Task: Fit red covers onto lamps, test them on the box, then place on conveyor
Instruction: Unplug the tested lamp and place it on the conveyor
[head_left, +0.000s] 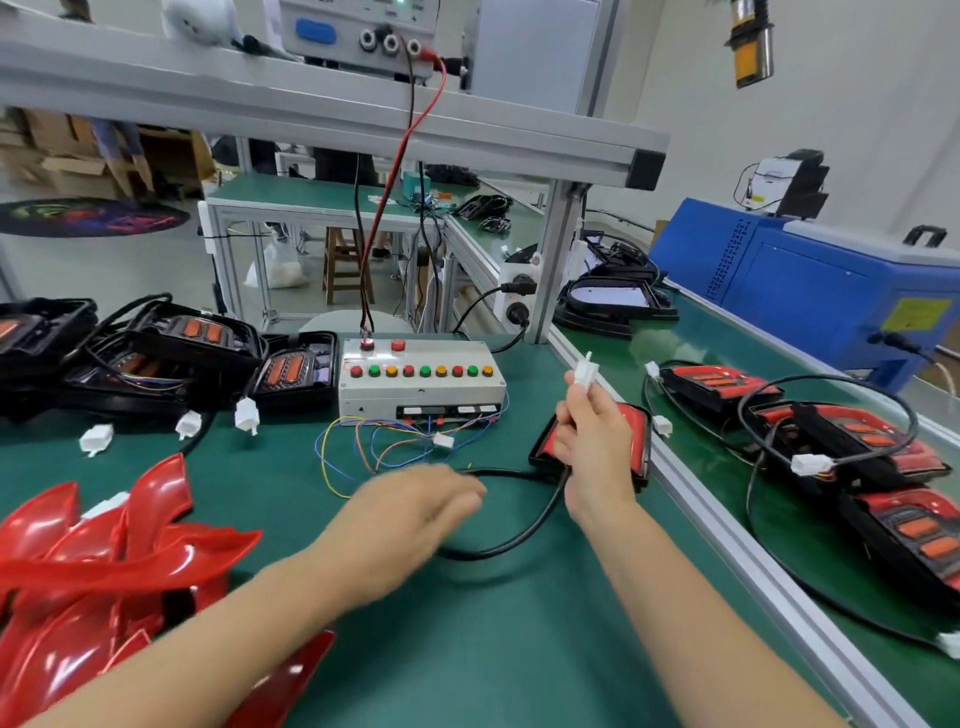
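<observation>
Now the count: one grey test box (421, 382) stands at the back of the green bench (467, 623), with a row of nine round buttons in red, green and orange along its top and two red ones above them. Left of it lies a heap of uncovered black lamps (171, 353), at least three, though the pile overlaps too much for a firm number, and four white plugs (247, 414) trail out of it onto the mat. A stack of loose red covers (93, 561) fills the lower left corner, cut off by the edge, so the tally there cannot be told. On the conveyor (701, 467) to the right, three covered lamps (841, 441) lie close together with their black cables looped over them, the nearest one running out of view. The right hand (595, 436) is raised, fingers curled, pinching a white connector (586, 373) at its fingertips, the plug poking up above them. Just behind and below that hand sits the one covered lamp (636, 441) on the bench, largely hidden by the hand, its black cable (519, 530) curving across the mat. The left hand (415, 512) hovers low over that cable, motion-blurred, fingers loosely extended and holding nothing that can be made out.
</observation>
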